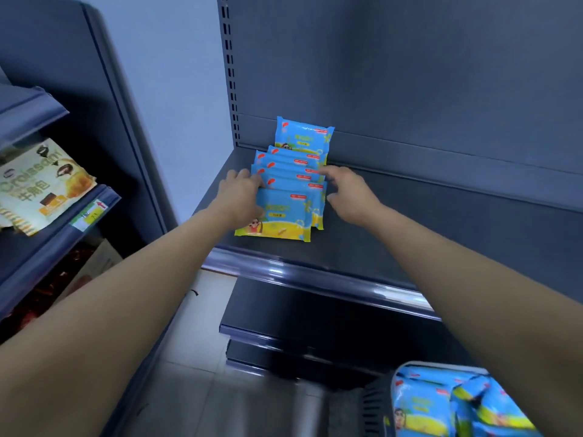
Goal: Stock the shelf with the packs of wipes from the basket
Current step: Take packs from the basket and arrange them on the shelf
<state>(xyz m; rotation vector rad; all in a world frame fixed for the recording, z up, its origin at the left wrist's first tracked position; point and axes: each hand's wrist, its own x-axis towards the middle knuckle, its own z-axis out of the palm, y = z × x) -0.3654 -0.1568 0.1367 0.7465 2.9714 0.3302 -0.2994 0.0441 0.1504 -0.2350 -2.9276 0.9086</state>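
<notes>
A row of several blue-and-yellow packs of wipes (285,212) leans in an overlapping line on the dark shelf (410,234), running from the front towards the back panel. My left hand (241,197) presses against the left side of the row, fingers on the packs. My right hand (347,190) touches the right side of the row with its fingers spread. The rearmost pack (303,137) stands upright against the back wall. More packs of wipes (441,405) fill the dark basket (375,402) at the bottom right.
To the left is another shelving unit with a croissant packet (41,184) and a price tag (91,214) on its edge. The shelf's glossy front rail (299,275) runs below my arms. Lower shelves (284,335) and tiled floor lie beneath.
</notes>
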